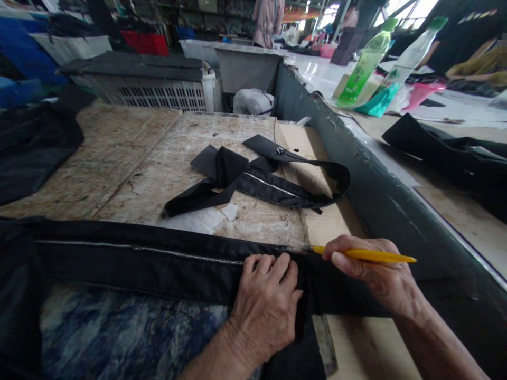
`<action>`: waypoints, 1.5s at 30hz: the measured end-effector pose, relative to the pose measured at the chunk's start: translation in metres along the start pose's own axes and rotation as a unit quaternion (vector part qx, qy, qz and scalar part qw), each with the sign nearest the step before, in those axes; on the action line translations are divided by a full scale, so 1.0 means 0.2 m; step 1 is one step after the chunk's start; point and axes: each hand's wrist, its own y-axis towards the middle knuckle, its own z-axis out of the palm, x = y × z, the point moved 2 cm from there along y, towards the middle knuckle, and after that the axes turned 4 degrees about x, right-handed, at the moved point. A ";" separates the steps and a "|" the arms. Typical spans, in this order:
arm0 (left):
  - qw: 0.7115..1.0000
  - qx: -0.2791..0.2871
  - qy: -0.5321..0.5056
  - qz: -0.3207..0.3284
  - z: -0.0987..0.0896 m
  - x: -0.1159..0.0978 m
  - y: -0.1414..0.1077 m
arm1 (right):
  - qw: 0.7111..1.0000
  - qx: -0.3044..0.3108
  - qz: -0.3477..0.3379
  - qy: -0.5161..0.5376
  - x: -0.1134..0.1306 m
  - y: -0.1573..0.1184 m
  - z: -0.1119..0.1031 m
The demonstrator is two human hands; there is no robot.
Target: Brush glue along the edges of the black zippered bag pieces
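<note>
A long black fabric strip (190, 274) with a metal zipper (198, 257) lies across the near side of the table. My left hand (269, 301) presses its bent, bunched fingertips onto the strip near the zipper's right end. In my right hand (372, 269) is a yellow-handled brush (380, 256), gripped between thumb and fingers. The brush's bristles touch the black fabric's upper edge, just right of my left fingertips. Beyond my hands lies another black zippered piece (273, 184), folded and looped back on itself. My fingertips partly cover the zipper.
Black material (35, 142) is heaped at the left. A grey raised edge (317, 121) runs along the right; past it stand a green bottle (364, 66) and a clear bottle (412, 63). White crates (158, 92) and a grey bin (249, 68) are behind. People are in the background.
</note>
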 end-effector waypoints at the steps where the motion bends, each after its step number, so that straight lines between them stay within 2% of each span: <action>1: 1.000 0.005 0.004 0.002 0.00 0.00 0.00 | 1.000 -0.009 0.000 -0.011 0.00 -0.01 -0.02; 6: 1.000 0.026 0.017 0.004 0.00 0.00 0.00 | 0.995 -0.081 -0.022 -0.061 0.04 -0.05 -0.09; 10: 1.000 0.009 0.026 0.010 0.00 -0.01 0.00 | 0.993 -0.107 -0.030 -0.039 0.03 -0.07 -0.09; 13: 1.000 -0.002 0.029 0.009 0.01 -0.01 0.00 | 0.995 -0.085 -0.042 0.011 0.01 -0.06 -0.06; 18: 0.998 -0.046 0.028 0.018 0.02 -0.01 -0.01 | 0.994 0.006 -0.084 0.065 -0.01 -0.01 0.02; 20: 0.998 -0.059 0.028 0.023 0.02 -0.01 -0.01 | 0.993 0.025 -0.088 0.073 -0.02 0.02 0.04; 24: 0.997 -0.066 0.033 0.032 0.02 -0.01 -0.02 | 0.998 0.013 -0.052 0.027 -0.04 0.04 0.05; 26: 0.997 -0.062 0.031 0.031 0.02 -0.01 -0.02 | 0.998 0.023 -0.057 -0.017 -0.02 0.04 0.05; 28: 0.997 -0.067 0.028 0.031 0.02 -0.01 -0.02 | 0.991 0.047 -0.103 -0.071 0.03 0.04 0.07; 31: 0.996 -0.082 0.022 0.040 0.02 -0.01 -0.02 | 0.963 0.081 -0.212 -0.147 0.13 0.04 0.13; 33: 0.996 -0.083 0.013 0.043 0.02 -0.01 -0.02 | 0.954 0.093 -0.248 -0.143 0.16 0.04 0.15; 35: 0.996 -0.077 0.011 0.038 0.02 -0.01 -0.02 | 0.967 0.092 -0.221 -0.090 0.13 0.04 0.15; 37: 0.997 -0.072 0.020 0.036 0.02 -0.01 -0.02 | 0.983 0.082 -0.157 -0.050 0.06 0.03 0.11; 41: 0.995 -0.084 0.030 0.038 0.01 -0.01 -0.01 | 0.993 0.061 -0.067 -0.075 -0.01 -0.02 0.02; 45: 0.996 -0.074 0.023 0.038 0.01 -0.01 -0.01 | 0.993 -0.037 -0.044 -0.099 0.04 -0.04 -0.04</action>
